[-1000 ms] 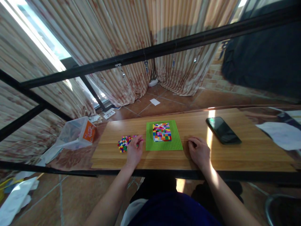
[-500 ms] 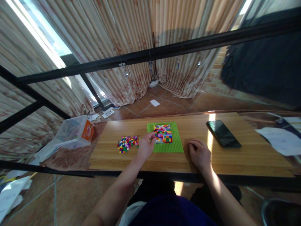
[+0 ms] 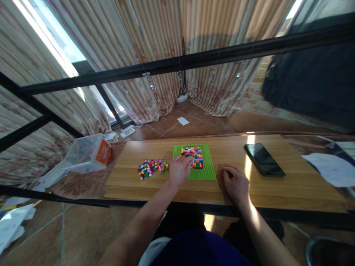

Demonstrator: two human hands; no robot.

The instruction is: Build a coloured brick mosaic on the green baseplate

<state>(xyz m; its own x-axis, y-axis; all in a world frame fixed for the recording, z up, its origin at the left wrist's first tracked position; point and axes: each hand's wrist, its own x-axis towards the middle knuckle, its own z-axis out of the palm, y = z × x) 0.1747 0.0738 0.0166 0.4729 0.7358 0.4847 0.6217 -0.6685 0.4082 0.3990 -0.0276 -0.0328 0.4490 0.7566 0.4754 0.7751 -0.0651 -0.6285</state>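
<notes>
A green studded baseplate (image 3: 208,171) lies on the wooden table, with a block of small multicoloured bricks (image 3: 197,161) fixed on it. My left hand (image 3: 180,170) reaches over the plate's left part, fingertips pinched together at the bricks; whatever is between them is too small to make out. The hand hides the lower left of the brick block. To its left, a loose pile of coloured bricks (image 3: 149,169) is spread on the wood. My right hand (image 3: 235,181) rests on the table right of the plate, fingers curled in, their tips partly hidden.
A black phone (image 3: 264,159) lies on the table (image 3: 130,149) at the right. Beyond the left end stands a clear plastic box (image 3: 84,155) with an orange label. A black metal bar (image 3: 194,61) crosses above the far side. Paper sheets (image 3: 328,168) lie past the right end.
My left hand has moved right, further over the brick block, uncovering the right end of the loose pile. My right hand has stayed in place.
</notes>
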